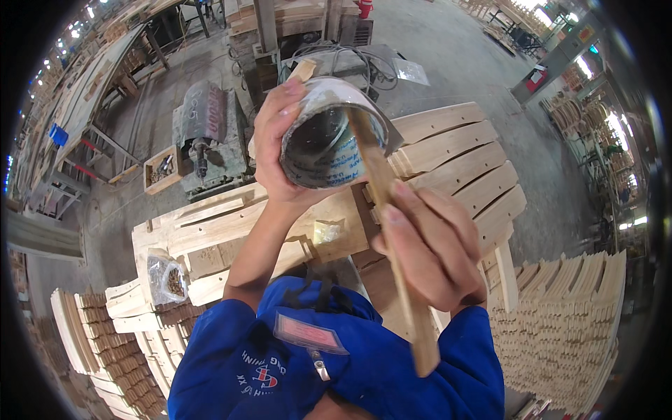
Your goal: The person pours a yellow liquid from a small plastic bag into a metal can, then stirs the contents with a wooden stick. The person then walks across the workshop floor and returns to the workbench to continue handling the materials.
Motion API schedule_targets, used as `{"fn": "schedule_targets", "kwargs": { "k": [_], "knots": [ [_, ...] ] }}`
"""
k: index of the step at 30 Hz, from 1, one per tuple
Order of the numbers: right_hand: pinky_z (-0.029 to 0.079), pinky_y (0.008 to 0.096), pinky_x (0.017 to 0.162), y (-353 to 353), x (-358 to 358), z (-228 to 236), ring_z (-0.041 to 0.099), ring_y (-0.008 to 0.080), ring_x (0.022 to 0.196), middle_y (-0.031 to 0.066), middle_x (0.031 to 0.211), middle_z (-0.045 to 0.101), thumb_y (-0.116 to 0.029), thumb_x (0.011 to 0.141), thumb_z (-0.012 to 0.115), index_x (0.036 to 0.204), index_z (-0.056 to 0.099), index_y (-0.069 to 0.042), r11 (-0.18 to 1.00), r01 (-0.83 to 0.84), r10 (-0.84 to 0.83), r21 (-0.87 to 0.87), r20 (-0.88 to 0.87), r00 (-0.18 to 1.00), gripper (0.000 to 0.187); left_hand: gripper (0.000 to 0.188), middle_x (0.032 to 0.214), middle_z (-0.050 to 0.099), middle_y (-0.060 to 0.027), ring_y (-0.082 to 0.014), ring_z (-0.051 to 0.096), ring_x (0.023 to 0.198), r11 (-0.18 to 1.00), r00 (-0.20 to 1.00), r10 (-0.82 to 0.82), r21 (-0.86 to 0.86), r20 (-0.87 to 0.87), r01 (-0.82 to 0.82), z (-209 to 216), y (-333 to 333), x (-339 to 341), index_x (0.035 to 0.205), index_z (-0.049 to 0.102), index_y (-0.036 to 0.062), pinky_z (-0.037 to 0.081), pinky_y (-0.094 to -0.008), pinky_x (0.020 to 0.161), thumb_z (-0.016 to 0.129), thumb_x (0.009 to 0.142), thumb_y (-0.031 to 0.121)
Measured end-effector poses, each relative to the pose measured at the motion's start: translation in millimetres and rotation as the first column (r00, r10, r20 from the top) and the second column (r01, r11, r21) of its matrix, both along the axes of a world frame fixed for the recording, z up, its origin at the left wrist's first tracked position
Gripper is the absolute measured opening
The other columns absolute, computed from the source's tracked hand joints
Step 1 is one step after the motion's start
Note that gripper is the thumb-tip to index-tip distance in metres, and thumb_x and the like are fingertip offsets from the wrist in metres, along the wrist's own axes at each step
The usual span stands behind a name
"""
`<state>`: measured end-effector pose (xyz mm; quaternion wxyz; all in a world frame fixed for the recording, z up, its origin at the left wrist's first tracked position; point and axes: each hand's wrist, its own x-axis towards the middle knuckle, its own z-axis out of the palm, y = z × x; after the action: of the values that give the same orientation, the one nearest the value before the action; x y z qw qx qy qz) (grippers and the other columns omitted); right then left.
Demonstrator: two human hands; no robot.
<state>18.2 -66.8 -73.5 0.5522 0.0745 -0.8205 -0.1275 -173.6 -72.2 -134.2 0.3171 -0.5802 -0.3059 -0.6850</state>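
Note:
A round, open-topped tub [306,148] is tilted toward me, its mouth and grimy inner wall showing. My left hand [275,143] is wrapped round its left side, holding it above the workbench. In my right hand [437,241] is a flat wooden stick [381,178], gripped near its middle. The stick's far end reaches inside the tub, against the right part of the inner wall; its near end points down toward my chest. What lies at the tub's bottom is too dark to make out. Below the tub, a small clear packet [327,232] rests on a wooden board.
Curved wooden slats [455,157] lie side by side at the right of the bench, with more boards [217,227] at the left. A plastic bag of small brown pieces [166,276] sits there. Stacked wooden parts [567,329] flank me. Beyond stands a motor [204,115] beside a wooden box [162,170].

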Motion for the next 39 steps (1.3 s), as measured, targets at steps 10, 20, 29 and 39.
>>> {"fn": "schedule_targets", "kwargs": {
  "k": [10,20,29,39],
  "knots": [
    [0.054,0.0254,0.061,-9,-1,11,0.061,0.0224,0.077,0.02,0.092,0.066,-0.002,0.079,0.062,0.093,0.065,0.004,0.997,-0.013,0.014,0.073,-0.005,1.0,0.015,0.106,0.124,0.049,-0.027,-0.0373,0.052,0.115,0.999,0.996,0.034,-0.026,0.084,-0.032,-1,0,-1,0.129,0.038,-0.0007,0.043,-0.0457,0.099,0.093,0.051,0.042],
    [0.054,0.0263,0.056,-12,-16,17,0.063,0.0249,0.075,0.0217,0.087,0.066,-0.001,0.074,0.068,0.09,0.066,0.003,0.995,-0.102,0.102,-0.006,0.128,0.987,0.017,0.099,0.125,0.05,-0.0247,-0.0335,0.054,0.113,0.992,0.976,0.059,-0.121,0.211,-0.034,13,-4,14,0.132,0.034,0.0002,0.046,-0.0433,0.097,0.091,0.055,0.028],
    [0.056,0.0297,0.072,-14,-22,21,0.059,0.0258,0.087,0.0167,0.089,0.063,-0.014,0.069,0.066,0.083,0.063,0.004,0.987,-0.144,0.113,0.069,0.335,0.935,0.023,0.106,0.125,0.051,-0.0189,-0.0295,0.053,0.112,0.996,0.973,0.07,-0.072,0.22,-0.056,11,4,7,0.134,0.031,0.0048,0.046,-0.041,0.097,0.09,0.048,0.027],
    [0.053,0.0295,0.069,-14,-33,11,0.054,0.0247,0.083,0.011,0.078,0.057,-0.018,0.061,0.063,0.075,0.058,0.002,0.989,-0.098,0.08,0.113,0.158,0.984,0.024,0.111,0.129,0.048,-0.0176,-0.0299,0.051,0.116,0.979,0.969,0.193,-0.091,0.155,-0.18,1,11,12,0.136,0.026,0.0061,0.042,-0.0404,0.1,0.09,0.048,0.03]
  ]
}}
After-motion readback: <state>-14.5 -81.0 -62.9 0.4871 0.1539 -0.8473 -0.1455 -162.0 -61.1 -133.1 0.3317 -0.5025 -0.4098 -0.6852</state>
